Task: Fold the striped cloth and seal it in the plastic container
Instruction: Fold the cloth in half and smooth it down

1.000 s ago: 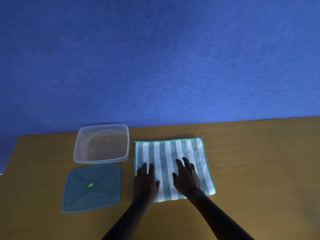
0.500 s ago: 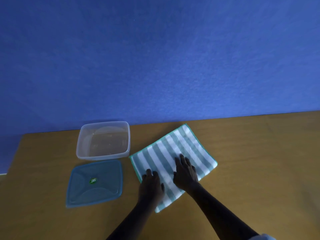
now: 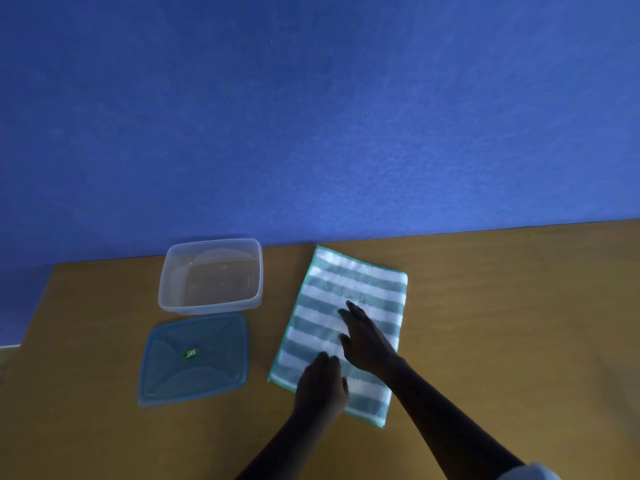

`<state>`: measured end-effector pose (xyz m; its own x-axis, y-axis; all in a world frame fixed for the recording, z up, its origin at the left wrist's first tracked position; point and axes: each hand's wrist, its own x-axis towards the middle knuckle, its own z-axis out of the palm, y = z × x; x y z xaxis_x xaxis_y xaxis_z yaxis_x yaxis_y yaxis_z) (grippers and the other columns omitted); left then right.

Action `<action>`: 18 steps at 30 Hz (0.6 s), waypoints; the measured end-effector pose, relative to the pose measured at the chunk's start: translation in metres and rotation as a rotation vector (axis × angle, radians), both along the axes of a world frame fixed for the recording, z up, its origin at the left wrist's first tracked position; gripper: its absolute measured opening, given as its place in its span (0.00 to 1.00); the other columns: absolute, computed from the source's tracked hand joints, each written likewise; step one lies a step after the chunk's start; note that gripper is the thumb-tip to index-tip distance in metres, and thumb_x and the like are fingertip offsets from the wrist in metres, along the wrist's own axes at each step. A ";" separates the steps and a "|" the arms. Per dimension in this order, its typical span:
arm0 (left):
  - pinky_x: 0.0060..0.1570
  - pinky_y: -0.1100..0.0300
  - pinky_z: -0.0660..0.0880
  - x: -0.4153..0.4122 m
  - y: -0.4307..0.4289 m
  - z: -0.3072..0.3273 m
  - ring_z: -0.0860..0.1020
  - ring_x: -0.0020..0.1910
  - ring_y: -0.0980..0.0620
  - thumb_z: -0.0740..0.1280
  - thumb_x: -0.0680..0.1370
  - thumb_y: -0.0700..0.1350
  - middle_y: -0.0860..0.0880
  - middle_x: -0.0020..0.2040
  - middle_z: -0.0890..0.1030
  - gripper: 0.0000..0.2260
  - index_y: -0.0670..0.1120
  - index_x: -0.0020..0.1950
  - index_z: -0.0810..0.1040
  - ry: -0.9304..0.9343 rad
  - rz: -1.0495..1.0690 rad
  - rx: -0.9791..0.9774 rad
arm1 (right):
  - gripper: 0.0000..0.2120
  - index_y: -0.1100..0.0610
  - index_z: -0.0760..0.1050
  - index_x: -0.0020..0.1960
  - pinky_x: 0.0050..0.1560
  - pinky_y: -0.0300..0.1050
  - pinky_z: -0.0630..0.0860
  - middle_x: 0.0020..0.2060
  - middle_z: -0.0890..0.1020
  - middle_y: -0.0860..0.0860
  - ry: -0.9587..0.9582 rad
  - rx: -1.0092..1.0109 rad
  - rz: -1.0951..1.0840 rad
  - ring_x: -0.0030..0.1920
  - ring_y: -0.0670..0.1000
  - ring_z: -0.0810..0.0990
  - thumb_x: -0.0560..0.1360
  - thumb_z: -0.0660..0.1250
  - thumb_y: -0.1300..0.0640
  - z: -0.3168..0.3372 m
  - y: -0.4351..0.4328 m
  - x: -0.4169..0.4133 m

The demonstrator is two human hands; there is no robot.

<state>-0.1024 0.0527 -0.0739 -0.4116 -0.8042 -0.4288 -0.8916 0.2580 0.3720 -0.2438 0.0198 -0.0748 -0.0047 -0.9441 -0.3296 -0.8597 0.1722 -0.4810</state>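
The green-and-white striped cloth [image 3: 349, 303] lies flat on the wooden table [image 3: 502, 323], its long side running away from me and its stripes crosswise. My left hand [image 3: 320, 386] presses flat on the cloth's near left corner. My right hand [image 3: 367, 337] rests palm down on the cloth's middle, fingers spread. Neither hand grips the fabric. The clear plastic container [image 3: 211, 275] stands open and empty to the cloth's left, near the wall. Its blue lid [image 3: 194, 358] lies flat on the table in front of the container.
A blue wall [image 3: 311, 116] rises along the table's far edge. The table's left edge [image 3: 38, 306] runs close beside the container and lid. Bare wood stretches to the right of the cloth.
Both hands have turned the cloth on the table about a quarter turn, so its stripes now run crosswise instead of away from me. The container and lid stayed in place.
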 end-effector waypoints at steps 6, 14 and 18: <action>0.70 0.49 0.69 0.026 -0.052 0.005 0.60 0.77 0.45 0.62 0.81 0.48 0.47 0.79 0.60 0.27 0.51 0.80 0.59 -0.018 -0.031 -0.126 | 0.28 0.56 0.58 0.77 0.73 0.55 0.68 0.80 0.53 0.57 0.144 -0.005 -0.193 0.80 0.58 0.51 0.80 0.62 0.56 -0.002 0.040 0.005; 0.66 0.47 0.72 0.044 -0.054 -0.006 0.61 0.75 0.42 0.61 0.80 0.44 0.47 0.80 0.58 0.26 0.53 0.79 0.61 -0.093 -0.018 -0.066 | 0.34 0.53 0.51 0.79 0.76 0.59 0.61 0.80 0.49 0.57 0.210 0.055 -0.113 0.80 0.60 0.51 0.77 0.63 0.59 -0.015 0.068 -0.003; 0.66 0.48 0.73 0.045 -0.036 -0.010 0.63 0.73 0.41 0.62 0.80 0.46 0.45 0.79 0.57 0.27 0.51 0.79 0.60 -0.094 0.002 -0.065 | 0.36 0.52 0.53 0.79 0.76 0.59 0.60 0.81 0.49 0.56 0.183 0.039 -0.039 0.80 0.59 0.50 0.76 0.64 0.62 -0.015 0.062 -0.021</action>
